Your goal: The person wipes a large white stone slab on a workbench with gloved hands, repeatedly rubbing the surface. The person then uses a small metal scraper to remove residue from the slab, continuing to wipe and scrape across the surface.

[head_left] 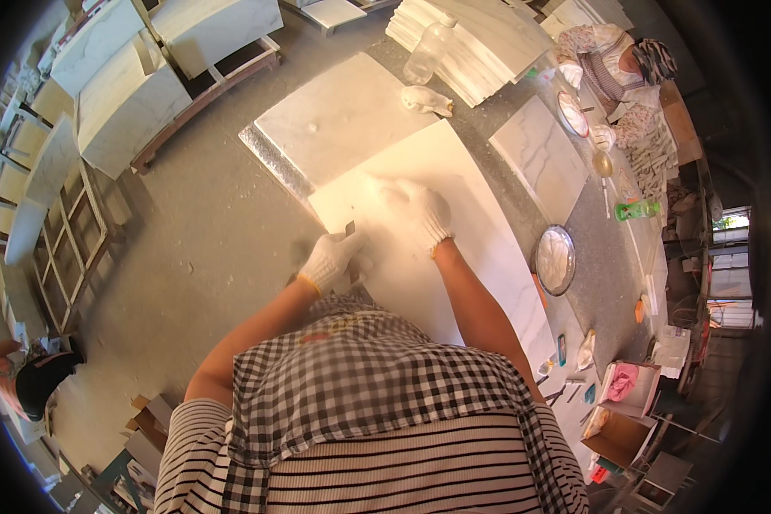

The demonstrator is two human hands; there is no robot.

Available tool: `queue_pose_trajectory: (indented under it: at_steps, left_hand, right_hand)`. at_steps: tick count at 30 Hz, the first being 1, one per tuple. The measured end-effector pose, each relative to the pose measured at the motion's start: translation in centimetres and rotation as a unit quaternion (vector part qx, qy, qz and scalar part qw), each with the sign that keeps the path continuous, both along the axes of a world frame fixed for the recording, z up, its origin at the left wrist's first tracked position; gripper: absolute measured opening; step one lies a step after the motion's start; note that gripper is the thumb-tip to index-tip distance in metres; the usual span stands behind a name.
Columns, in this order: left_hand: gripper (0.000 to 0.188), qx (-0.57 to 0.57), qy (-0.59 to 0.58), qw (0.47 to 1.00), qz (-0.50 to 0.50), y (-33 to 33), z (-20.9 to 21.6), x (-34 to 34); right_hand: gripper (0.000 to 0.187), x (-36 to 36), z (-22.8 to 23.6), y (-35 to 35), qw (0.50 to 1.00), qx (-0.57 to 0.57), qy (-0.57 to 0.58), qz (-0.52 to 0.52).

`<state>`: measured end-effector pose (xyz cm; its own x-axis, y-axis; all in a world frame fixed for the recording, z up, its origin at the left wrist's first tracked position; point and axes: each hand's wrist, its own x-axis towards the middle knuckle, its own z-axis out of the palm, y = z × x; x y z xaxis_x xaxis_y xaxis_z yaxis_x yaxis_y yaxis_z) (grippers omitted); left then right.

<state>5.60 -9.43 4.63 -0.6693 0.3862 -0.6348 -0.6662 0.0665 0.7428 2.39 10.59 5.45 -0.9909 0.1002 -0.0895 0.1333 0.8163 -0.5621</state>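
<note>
A large white marble slab [480, 257] lies in front of me. My left hand [327, 259], in a white knitted glove, is closed around a small dark flat piece [349, 228] at the slab's near left edge. Only the tip of that piece shows above the fingers, so its kind is unclear. My right hand [420, 212], gloved the same way, is over the slab's upper part. Its fingers point left and blur into the bright surface; whether anything is under them cannot be made out.
Another pale slab [343, 116] lies beyond, with a crumpled white glove [427, 101] and a clear bottle [430, 50]. Bowls of white paste [557, 259] stand at right. A co-worker [625, 77] works far right; another person [38, 377] is far left. Stacked slabs [133, 107] stand upper left.
</note>
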Motion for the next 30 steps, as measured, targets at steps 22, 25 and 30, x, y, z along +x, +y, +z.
queue_pose_trajectory:
  at_steps: [22,25,30]
  left_hand:
    - [0.046,-0.018,0.030,0.999,-0.021,0.0,-0.6,0.2]
    - [0.045,-0.023,0.029,0.999,-0.031,-0.1,-0.4,0.1]
    - [0.047,0.020,0.003,0.999,-0.026,-0.7,0.8,0.5]
  right_hand:
    - [0.039,2.9,0.0,1.3,0.950,-0.306,0.015,-0.052]
    - [0.037,5.2,0.1,0.4,0.923,-0.377,0.009,-0.077]
    - [0.035,9.1,0.5,-1.3,0.938,-0.335,0.081,-0.038]
